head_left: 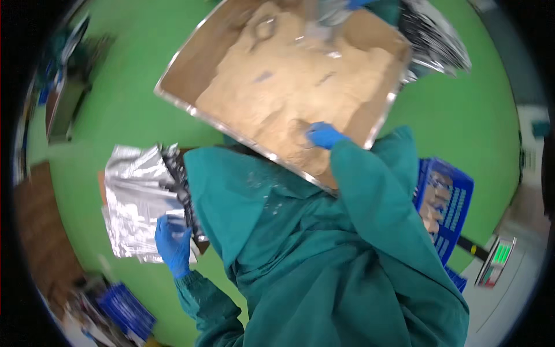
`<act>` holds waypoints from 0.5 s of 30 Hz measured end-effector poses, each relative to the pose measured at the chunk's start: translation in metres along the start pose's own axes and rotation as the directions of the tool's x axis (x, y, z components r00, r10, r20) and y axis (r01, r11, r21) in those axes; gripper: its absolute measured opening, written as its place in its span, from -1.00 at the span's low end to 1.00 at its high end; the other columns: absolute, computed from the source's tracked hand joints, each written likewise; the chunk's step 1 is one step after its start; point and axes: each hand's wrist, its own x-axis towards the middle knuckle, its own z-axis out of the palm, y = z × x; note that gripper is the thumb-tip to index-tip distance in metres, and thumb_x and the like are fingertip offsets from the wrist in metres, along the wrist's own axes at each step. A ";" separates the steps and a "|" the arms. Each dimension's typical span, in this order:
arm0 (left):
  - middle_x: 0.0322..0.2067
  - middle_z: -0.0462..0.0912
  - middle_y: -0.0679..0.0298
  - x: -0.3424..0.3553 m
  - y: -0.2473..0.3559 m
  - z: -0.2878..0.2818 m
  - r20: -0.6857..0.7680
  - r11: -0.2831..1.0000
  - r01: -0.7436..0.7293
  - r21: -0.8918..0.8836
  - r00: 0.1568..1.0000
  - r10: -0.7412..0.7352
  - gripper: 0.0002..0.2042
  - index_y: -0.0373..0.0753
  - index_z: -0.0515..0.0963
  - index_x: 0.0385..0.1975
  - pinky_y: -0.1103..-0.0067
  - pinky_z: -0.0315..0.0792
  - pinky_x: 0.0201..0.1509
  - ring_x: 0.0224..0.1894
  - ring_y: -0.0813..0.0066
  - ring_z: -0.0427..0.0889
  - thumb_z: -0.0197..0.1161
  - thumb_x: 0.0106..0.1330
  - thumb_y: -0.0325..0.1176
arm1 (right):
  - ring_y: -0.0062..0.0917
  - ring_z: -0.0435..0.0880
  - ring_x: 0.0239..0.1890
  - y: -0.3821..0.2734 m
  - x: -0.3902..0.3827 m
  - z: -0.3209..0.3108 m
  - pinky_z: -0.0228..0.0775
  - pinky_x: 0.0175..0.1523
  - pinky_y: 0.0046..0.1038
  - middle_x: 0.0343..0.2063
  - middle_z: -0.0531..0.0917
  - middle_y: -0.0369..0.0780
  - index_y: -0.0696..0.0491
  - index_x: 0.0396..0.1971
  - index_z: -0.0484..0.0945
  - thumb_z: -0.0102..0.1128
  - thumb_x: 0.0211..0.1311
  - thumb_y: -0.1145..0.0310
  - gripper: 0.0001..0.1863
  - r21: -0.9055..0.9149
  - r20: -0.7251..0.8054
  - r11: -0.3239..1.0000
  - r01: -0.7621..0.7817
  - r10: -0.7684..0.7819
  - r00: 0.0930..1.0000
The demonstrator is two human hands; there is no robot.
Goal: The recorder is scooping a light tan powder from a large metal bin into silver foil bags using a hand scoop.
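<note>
My right hand (325, 135), in a blue glove, reaches into a large metal-rimmed tray (188, 109) from its near right side. Its fingers are closed at a rounded object (299, 130) partly sunk in pale tan powder (277, 87); blur hides what kind of thing it is. My left hand (173, 248), gloved in blue too, is over the near edge of a pile of silver foil bags (130, 199). Thumb and fingers there are apart, with no bag visibly gripped.
Across the tray, another person's blue glove (358, 3) is near a blurred clear container (324, 26) over the powder. A loop-shaped tool (265, 30) lies in the powder. More foil bags (439, 37) are at far right. A blue crate (459, 217) holding packs stands right, near a lit display (502, 253).
</note>
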 end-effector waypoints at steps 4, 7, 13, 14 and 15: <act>0.06 0.47 0.08 0.008 0.015 -0.009 0.094 0.989 0.117 -0.089 0.990 -0.108 -0.63 -0.29 0.55 -0.18 0.46 0.31 0.14 0.13 0.24 0.43 0.40 -0.06 -0.45 | -0.42 0.63 -0.29 -0.013 0.044 -0.008 0.42 -0.14 -0.43 -0.38 0.66 -0.14 0.07 -0.32 0.61 0.13 0.05 0.20 -0.72 0.129 -0.026 0.987 -0.100 0.104 0.994; 0.08 0.45 0.08 0.013 0.020 -0.013 0.135 0.966 0.216 -0.145 0.971 -0.197 -0.73 -0.27 0.57 -0.28 0.47 0.30 0.15 0.13 0.20 0.43 0.36 -0.04 -0.48 | -0.33 0.60 -0.12 -0.020 0.087 0.007 0.38 0.03 -0.41 -0.20 0.63 -0.10 0.06 -0.13 0.56 0.13 0.10 0.13 -0.60 0.236 -0.135 0.971 0.024 0.009 0.991; 0.11 0.42 0.00 0.000 0.012 0.003 0.028 0.974 0.160 -0.159 0.987 -0.157 -0.91 -0.25 0.53 -0.46 0.40 0.31 0.16 0.13 0.07 0.42 0.25 0.03 -0.54 | -0.20 0.48 0.08 -0.063 0.141 0.062 0.28 0.20 -0.36 0.02 0.50 0.01 0.14 0.05 0.44 0.12 0.14 -0.04 -0.38 0.390 -0.229 0.908 0.149 -0.061 0.972; 0.11 0.42 0.00 -0.001 0.010 0.006 0.000 0.981 0.127 -0.148 0.992 -0.129 -0.91 -0.25 0.53 -0.46 0.39 0.31 0.16 0.12 0.06 0.42 0.25 0.03 -0.54 | -0.20 0.47 0.10 -0.073 0.139 0.072 0.28 0.20 -0.35 0.04 0.49 0.01 0.16 0.05 0.44 0.12 0.13 -0.07 -0.35 0.425 -0.158 0.898 0.114 -0.050 0.986; 0.11 0.42 -0.01 -0.002 0.009 0.007 -0.017 0.979 0.108 -0.172 0.993 -0.113 -0.91 -0.25 0.53 -0.46 0.38 0.31 0.16 0.12 0.05 0.43 0.25 0.04 -0.54 | -0.20 0.46 0.11 -0.082 0.136 0.081 0.27 0.20 -0.33 0.07 0.47 0.02 0.17 0.06 0.43 0.12 0.13 -0.09 -0.33 0.444 -0.086 0.893 0.075 -0.041 0.995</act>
